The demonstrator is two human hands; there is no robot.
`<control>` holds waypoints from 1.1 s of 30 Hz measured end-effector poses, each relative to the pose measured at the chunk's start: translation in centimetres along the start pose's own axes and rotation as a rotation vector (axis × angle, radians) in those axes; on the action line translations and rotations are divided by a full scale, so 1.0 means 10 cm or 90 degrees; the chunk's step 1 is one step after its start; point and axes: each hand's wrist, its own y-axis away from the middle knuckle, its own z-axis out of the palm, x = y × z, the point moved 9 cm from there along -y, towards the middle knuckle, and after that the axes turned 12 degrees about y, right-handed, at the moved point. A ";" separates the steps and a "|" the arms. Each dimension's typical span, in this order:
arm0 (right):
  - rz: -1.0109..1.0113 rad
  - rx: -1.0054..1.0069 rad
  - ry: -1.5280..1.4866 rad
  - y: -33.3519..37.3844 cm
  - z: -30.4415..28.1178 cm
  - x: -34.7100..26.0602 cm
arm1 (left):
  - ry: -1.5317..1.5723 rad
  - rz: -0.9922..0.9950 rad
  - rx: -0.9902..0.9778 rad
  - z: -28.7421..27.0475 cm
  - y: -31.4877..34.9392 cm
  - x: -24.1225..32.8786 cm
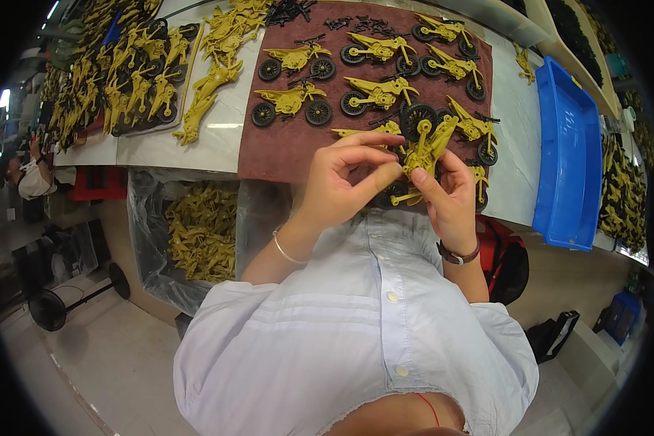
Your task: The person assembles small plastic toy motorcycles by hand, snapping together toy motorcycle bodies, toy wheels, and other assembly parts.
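Note:
A yellow toy motorcycle [430, 149] with a black wheel pointing away from me is held just above the near edge of the dark red cloth [269, 156]. My right hand [449, 200] grips its right side between thumb and fingers. At its left side my left hand [352, 174] is closed in a pinch, thumb toward index finger; whatever lies between those fingertips is too small to make out. Several finished-looking yellow toy motorcycles [291, 100] with black wheels lie in rows on the cloth around my hands. One close behind my fingers is partly hidden.
Small black parts [291, 11] lie at the cloth's far edge. Loose yellow body parts [209, 91] are heaped left of it. A blue tray [570, 160] stands at the right. Below the table, a plastic-lined bin [149, 240] holds yellow parts. A person [35, 174] is at far left.

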 end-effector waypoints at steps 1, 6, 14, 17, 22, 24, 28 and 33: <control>-0.017 0.002 0.017 0.00 0.01 -0.03 | -0.004 0.003 0.003 -0.02 0.00 0.00; -0.044 0.009 0.091 0.01 0.02 -0.08 | -0.101 0.048 0.018 -0.03 -0.01 0.07; -0.075 0.035 0.106 0.02 0.05 -0.11 | -0.043 0.044 0.052 -0.03 0.02 0.09; -0.079 0.053 0.096 0.04 0.05 -0.13 | 0.048 0.028 0.053 0.02 0.03 0.08; -0.120 0.061 0.113 0.02 -0.01 -0.17 | 0.048 0.048 0.013 0.05 0.00 0.10; -0.143 0.055 0.138 0.02 -0.04 -0.19 | 0.029 0.068 -0.018 0.06 -0.02 0.15; -0.207 0.022 0.199 0.06 -0.05 -0.27 | -0.084 0.104 -0.043 0.14 -0.08 0.23; -0.239 -0.023 0.335 0.08 0.01 -0.27 | -0.068 0.136 -0.023 0.18 -0.06 0.27</control>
